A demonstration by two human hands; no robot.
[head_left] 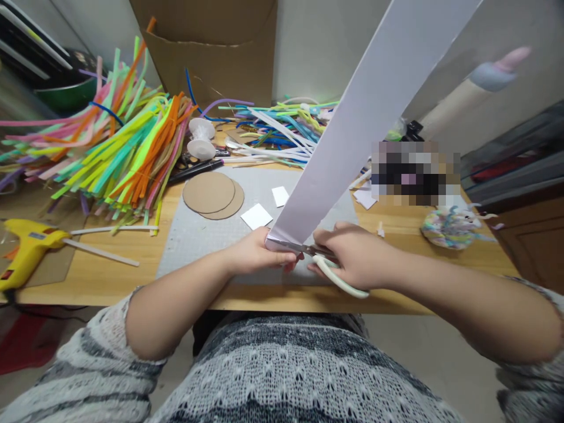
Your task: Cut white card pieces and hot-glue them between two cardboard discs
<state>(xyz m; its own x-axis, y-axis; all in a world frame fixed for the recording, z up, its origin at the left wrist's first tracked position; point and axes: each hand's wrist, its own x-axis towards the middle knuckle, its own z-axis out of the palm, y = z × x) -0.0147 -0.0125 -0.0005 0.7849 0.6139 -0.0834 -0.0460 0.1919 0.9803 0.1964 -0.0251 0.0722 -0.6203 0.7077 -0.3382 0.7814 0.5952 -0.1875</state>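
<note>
My left hand (259, 254) grips the lower end of a long white board strip (352, 129), which slants up and to the right out of view. In my right hand (352, 254) is a pair of scissors (339, 279) with pale handles. Their blades lie across the strip close to its bottom end, beside my left thumb. Two white card squares (256, 217) rest on the grey cutting mat (185, 238) beyond my hands. Next to them, two round cardboard discs (208, 192) overlap.
A yellow hot glue gun (33, 244) lies at the left edge. Large bundles of colourful pipe cleaners (118, 153) fill the back left, with more behind the mat. A white spool (201, 139) stands near a black marker (196, 172). A fuzzy multicoloured piece (449, 228) sits right.
</note>
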